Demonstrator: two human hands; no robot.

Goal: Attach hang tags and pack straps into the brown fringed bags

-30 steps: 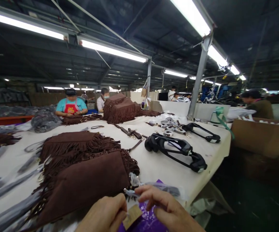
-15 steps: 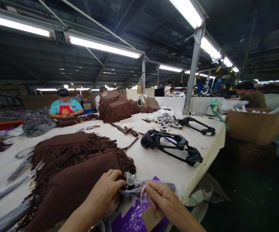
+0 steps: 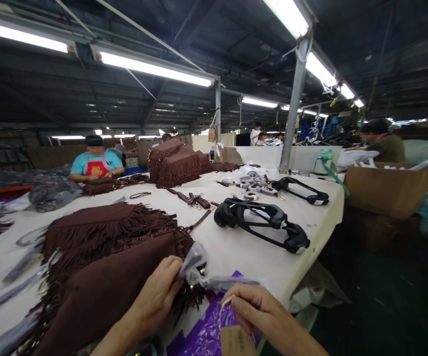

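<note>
My left hand [image 3: 157,290] rests over the corner of a brown fringed bag [image 3: 98,296], its fingers closed on a clear plastic wrap [image 3: 196,258] beside the fringe. My right hand [image 3: 263,314] pinches the white string [image 3: 224,302] of a tan paper hang tag [image 3: 237,342], which dangles below the fingers with a barcode showing. A plastic-wrapped strap [image 3: 228,283] lies between the two hands. Under the tag is a shiny purple plastic sheet [image 3: 205,332] at the table's near edge. The tips of my left fingers are partly hidden.
Black headset-like frames [image 3: 261,222] lie to the right on the white-covered table [image 3: 236,257]. Behind them are a heap of grey wrapped straps [image 3: 253,184] and stacked fringed bags [image 3: 176,165]. A co-worker [image 3: 95,160] sits far left. A cardboard box [image 3: 386,190] stands right, beyond the table edge.
My left hand has lifted the clear plastic up beside the bag's corner. My right hand has moved slightly right and away from the wrapped strap, with the tag's string still in its fingers.
</note>
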